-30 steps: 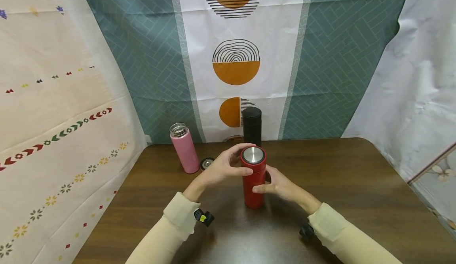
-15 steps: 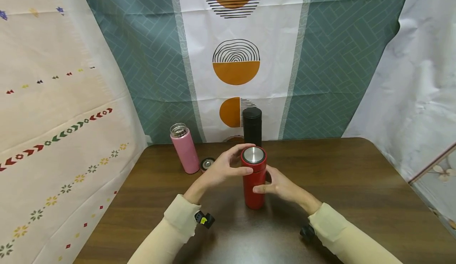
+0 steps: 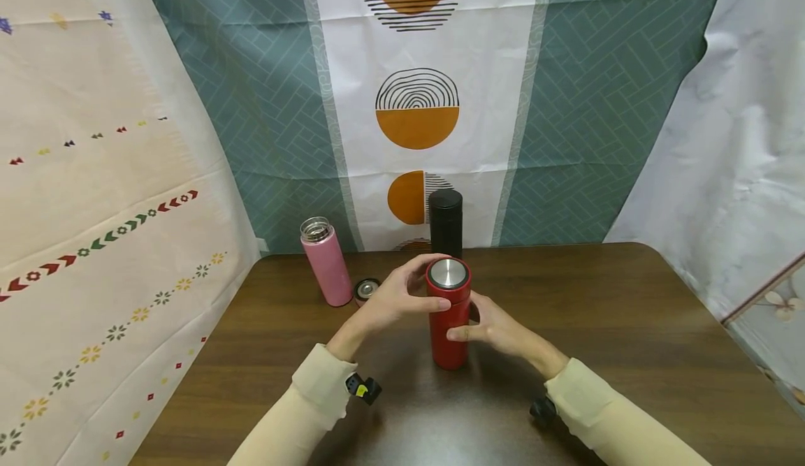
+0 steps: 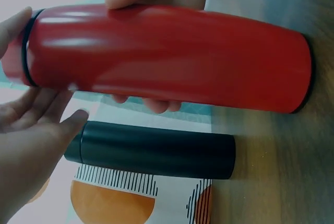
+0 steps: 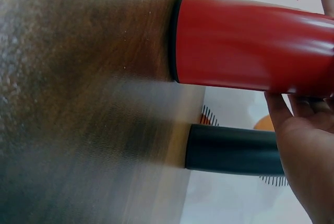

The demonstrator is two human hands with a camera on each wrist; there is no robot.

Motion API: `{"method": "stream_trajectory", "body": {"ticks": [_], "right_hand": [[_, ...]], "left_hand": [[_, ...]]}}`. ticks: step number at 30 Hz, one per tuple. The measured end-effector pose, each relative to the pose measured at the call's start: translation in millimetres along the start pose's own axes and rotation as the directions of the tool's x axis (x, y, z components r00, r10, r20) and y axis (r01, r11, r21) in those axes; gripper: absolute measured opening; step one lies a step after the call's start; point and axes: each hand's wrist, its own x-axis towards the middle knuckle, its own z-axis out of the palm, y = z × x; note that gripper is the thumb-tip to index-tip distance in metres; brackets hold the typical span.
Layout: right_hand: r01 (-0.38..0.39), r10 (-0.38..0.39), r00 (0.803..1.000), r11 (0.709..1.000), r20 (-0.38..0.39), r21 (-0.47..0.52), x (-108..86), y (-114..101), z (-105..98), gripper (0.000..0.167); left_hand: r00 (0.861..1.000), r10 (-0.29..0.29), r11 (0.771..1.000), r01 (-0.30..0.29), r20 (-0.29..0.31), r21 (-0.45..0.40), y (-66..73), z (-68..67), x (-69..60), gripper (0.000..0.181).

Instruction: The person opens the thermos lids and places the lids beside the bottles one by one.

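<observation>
A red thermos with a silver-topped lid stands upright on the table, between my two hands. My left hand grips it at the top around the lid, thumb across the front and fingers behind. Lower down, my right hand holds the body, its thumb pressed on the front. In the left wrist view a dark ring marks the seam between the lid and the red body. The right wrist view shows the thermos's black-edged base on the wood; part of the fingers is hidden behind the body.
Behind the red thermos stands a black flask. To the left, an uncapped pink bottle stands beside a small round cap, partly hidden by my left hand. The brown wooden table ends at a patterned cloth backdrop.
My left hand and wrist have shifted slightly to the right, the thumb sliding a little around the top of the thermos. The right hand and the thermos body stay nearly still.
</observation>
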Motion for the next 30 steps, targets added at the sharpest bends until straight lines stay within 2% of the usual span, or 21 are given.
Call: {"method": "stream_trajectory", "body": {"ticks": [4, 11, 15, 18, 21, 24, 30], "right_hand": [[-0.001, 0.001, 1.000, 1.000, 0.006, 0.005, 0.5, 0.2, -0.1, 0.062], [-0.005, 0.005, 1.000, 1.000, 0.003, -0.005, 0.4, 0.5, -0.6, 0.062], [-0.006, 0.006, 1.000, 1.000, 0.003, -0.008, 0.0, 0.3, -0.7, 0.062], [-0.005, 0.005, 1.000, 1.000, 0.004, -0.007, -0.3, 0.1, -0.5, 0.062], [-0.008, 0.008, 1.000, 1.000, 0.001, -0.003, -0.2, -0.5, -0.1, 0.061], [-0.014, 0.014, 1.000, 1.000, 0.000, 0.001, -0.2, -0.6, 0.0, 0.061], [-0.029, 0.029, 1.000, 1.000, -0.001, -0.003, 0.0, -0.8, 0.0, 0.064]], "left_hand": [[1.000, -0.004, 1.000, 0.004, -0.029, -0.011, -0.5, 1.9, -0.6, 0.070], [0.999, -0.007, 1.000, 0.008, 0.044, -0.015, 3.7, -4.0, -0.8, 0.072], [1.000, -0.006, 1.000, 0.006, 0.013, -0.019, 3.6, -2.6, 1.6, 0.067], [1.000, -0.002, 1.000, 0.002, -0.008, -0.025, 2.9, -0.4, 2.4, 0.072], [1.000, -0.005, 1.000, 0.005, 0.030, -0.008, 3.2, -2.0, 2.4, 0.077], [0.998, 0.000, 1.000, 0.000, 0.066, 0.006, 4.3, -4.4, 2.6, 0.074], [1.000, 0.012, 1.000, -0.012, 0.018, -0.024, 3.4, -1.7, 5.2, 0.067]]}}
